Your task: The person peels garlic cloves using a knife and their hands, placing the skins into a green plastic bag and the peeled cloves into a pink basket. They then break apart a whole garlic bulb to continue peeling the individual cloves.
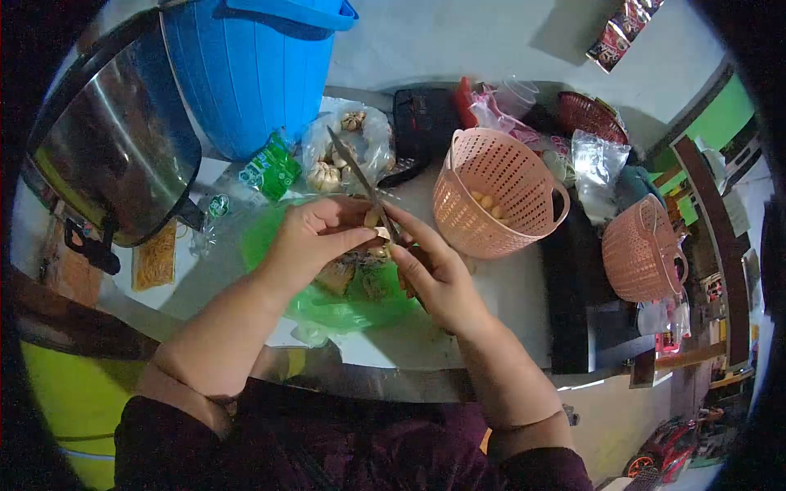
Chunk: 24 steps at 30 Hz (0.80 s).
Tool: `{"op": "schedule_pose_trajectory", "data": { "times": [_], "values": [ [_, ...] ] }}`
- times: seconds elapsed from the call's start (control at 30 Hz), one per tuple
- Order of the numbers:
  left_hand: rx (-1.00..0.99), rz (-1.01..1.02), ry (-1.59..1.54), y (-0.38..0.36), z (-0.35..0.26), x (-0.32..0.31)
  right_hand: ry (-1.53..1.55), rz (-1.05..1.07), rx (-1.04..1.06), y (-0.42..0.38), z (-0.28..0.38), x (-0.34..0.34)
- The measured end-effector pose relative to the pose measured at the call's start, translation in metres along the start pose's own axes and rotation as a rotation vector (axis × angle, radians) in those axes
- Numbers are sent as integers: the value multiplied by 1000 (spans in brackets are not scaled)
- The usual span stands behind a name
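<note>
My left hand [327,231] pinches a small garlic clove [381,234] between thumb and fingers. In my right hand [434,274] is a knife [354,166], its blade pointing up and away to the left, close against the clove. Both hands meet above a green plastic bag [352,307] that holds brownish peelings [360,278]. Behind them lies a clear plastic bag [378,147] with whole garlic bulbs [324,176]. To the right, a pink perforated basket [483,229] has several pale peeled cloves [491,204] at its bottom.
A large metal pot [123,139] and a blue bucket [250,82] stand at the left back. Near them lie a green packet [272,166] and a yellowish packet [155,258]. A second pink basket [639,254] is at the right. The counter's front edge runs close to my body.
</note>
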<state>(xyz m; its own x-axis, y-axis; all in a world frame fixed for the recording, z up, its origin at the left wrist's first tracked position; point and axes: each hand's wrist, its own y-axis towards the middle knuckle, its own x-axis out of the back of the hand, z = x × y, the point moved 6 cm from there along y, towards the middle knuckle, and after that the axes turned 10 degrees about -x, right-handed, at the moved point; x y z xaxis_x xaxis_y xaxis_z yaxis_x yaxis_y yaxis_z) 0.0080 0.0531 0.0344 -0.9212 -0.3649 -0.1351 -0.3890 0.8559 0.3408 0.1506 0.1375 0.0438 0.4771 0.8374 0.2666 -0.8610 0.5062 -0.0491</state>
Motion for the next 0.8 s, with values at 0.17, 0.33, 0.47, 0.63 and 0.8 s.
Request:
{"op": "schedule_pose_trajectory", "data": {
  "times": [0.17,0.33,0.47,0.63,0.8],
  "values": [
    [-55,94,11,-2,-3,-6,-147,-66,105,-1,7,4],
    [77,57,-45,-2,-3,-5,-207,-70,224,-2,14,6],
    [110,124,-146,-3,8,-4,-216,-7,179,-2,12,4],
    [112,71,-137,-4,7,0,-44,48,62,-2,4,2],
    [10,31,-47,-3,12,4,6,82,-11,-4,9,-1]
  ]
}}
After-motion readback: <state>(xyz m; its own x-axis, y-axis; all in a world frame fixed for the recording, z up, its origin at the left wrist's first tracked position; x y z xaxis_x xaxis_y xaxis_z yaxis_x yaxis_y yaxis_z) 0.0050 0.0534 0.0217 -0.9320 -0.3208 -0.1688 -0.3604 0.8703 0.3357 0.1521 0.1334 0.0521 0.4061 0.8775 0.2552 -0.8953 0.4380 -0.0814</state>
